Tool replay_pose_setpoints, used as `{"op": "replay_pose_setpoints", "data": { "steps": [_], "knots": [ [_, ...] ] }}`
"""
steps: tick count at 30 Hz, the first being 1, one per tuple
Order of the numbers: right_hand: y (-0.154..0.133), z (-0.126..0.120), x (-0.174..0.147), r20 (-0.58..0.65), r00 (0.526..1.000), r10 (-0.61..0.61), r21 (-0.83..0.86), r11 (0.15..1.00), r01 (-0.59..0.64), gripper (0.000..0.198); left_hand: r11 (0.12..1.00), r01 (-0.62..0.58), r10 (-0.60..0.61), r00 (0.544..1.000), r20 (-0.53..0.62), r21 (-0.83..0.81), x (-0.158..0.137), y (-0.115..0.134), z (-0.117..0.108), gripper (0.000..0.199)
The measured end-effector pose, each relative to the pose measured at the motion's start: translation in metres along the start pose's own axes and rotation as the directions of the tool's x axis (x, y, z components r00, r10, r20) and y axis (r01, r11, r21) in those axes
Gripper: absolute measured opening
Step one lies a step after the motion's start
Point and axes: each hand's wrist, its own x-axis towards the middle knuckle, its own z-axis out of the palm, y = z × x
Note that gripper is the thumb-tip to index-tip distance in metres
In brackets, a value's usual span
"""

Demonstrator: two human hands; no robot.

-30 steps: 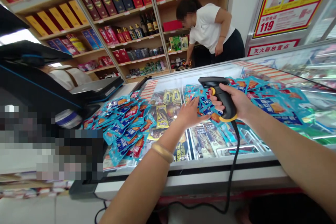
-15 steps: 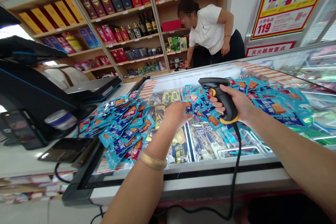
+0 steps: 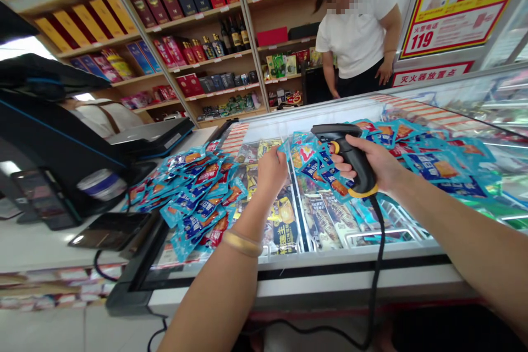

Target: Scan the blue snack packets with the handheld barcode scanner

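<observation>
My right hand (image 3: 373, 162) grips a black barcode scanner (image 3: 355, 157) with yellow trim, its head pointing left over a heap of blue snack packets (image 3: 315, 168). A cord hangs from the scanner's handle. My left hand (image 3: 272, 173), with a gold bangle at the wrist, is closed above the glass top of the chest freezer (image 3: 307, 280). A bit of a blue snack packet (image 3: 283, 149) shows at its fingertips; the rest is hidden. Left of that hand lies a larger pile of blue and red snack packets (image 3: 202, 195). More packets (image 3: 437, 162) spread to the right.
A checkout terminal (image 3: 45, 137), a scale (image 3: 152, 135) and a dark flat device (image 3: 109, 231) stand on the left counter. Across the freezer is a person in a white shirt (image 3: 355, 38). Shelves with boxes and bottles (image 3: 231, 33) line the back wall.
My left hand has moved a little left, away from the middle packets, with a packet at its fingertips. The scanner stays nearly in place. The person opposite has straightened up and moved right.
</observation>
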Motion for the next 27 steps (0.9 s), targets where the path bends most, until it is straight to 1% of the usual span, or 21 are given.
{"op": "replay_pose_setpoints", "data": {
  "steps": [1, 2, 3, 4, 5, 6, 7, 10, 14, 20, 24, 27],
  "knots": [
    [0.0002, 0.0007, -0.0004, -0.002, 1.0, 0.001, -0.005, 1.0, -0.001, 0.025, 0.974, 0.082, -0.089, 0.996, -0.027, -0.214, 0.0015, -0.0015, 0.002, 0.023],
    [0.0005, 0.0014, -0.0007, 0.0, 1.0, 0.004, -0.009, 1.0, -0.004, 0.024, 0.892, 0.16, -0.179, 0.984, -0.006, -0.422, 0.0025, -0.0024, 0.0041, 0.02],
    [0.0009, 0.002, -0.0009, 0.004, 1.0, 0.005, -0.012, 1.0, -0.005, 0.024, 0.775, 0.228, -0.249, 0.967, 0.047, -0.59, 0.0029, -0.0027, 0.0058, 0.018],
    [0.0013, 0.0024, -0.0009, 0.012, 1.0, 0.006, -0.015, 1.0, -0.005, 0.024, 0.653, 0.278, -0.292, 0.951, 0.105, -0.704, 0.0028, -0.0025, 0.0072, 0.014],
    [0.0018, 0.0026, -0.0008, 0.019, 1.0, 0.005, -0.016, 1.0, -0.004, 0.025, 0.556, 0.308, -0.311, 0.938, 0.151, -0.772, 0.0024, -0.0018, 0.0082, 0.011],
    [0.0024, 0.0026, -0.0006, 0.027, 1.0, 0.006, -0.016, 1.0, -0.005, 0.024, 0.497, 0.321, -0.315, 0.932, 0.177, -0.806, 0.0017, -0.0008, 0.0087, 0.009],
    [0.0029, 0.0023, -0.0002, 0.033, 0.999, 0.008, -0.016, 1.0, -0.007, 0.024, 0.47, 0.324, -0.313, 0.931, 0.188, -0.821, 0.001, 0.0003, 0.0089, 0.007],
    [0.0041, 0.0002, 0.0013, 0.045, 0.999, 0.011, -0.015, 1.0, -0.01, 0.023, 0.464, 0.314, -0.289, 0.938, 0.194, -0.828, -0.001, 0.0033, 0.0087, 0.005],
    [0.0048, -0.0025, 0.0025, 0.068, 0.998, -0.006, -0.033, 0.999, 0.008, 0.021, 0.491, 0.298, -0.26, 0.947, 0.188, -0.819, -0.0022, 0.0049, 0.0087, 0.007],
    [0.0034, 0.0001, 0.001, 0.06, 0.998, -0.012, -0.042, 0.999, 0.014, 0.021, 0.532, 0.292, -0.233, 0.953, 0.194, -0.795, -0.0032, 0.0042, 0.009, 0.011],
    [0.0036, 0.0007, -0.0001, 0.039, 0.999, -0.019, -0.034, 0.999, 0.02, 0.021, 0.59, 0.299, -0.236, 0.952, 0.195, -0.75, -0.0046, 0.0048, 0.0104, 0.02],
    [0.0059, 0.0021, 0.0004, 0.024, 1.0, -0.015, -0.043, 0.999, 0.016, 0.021, 0.688, 0.253, -0.24, 0.964, 0.116, -0.68, -0.0036, 0.0056, 0.0071, 0.032]
  ]
}}
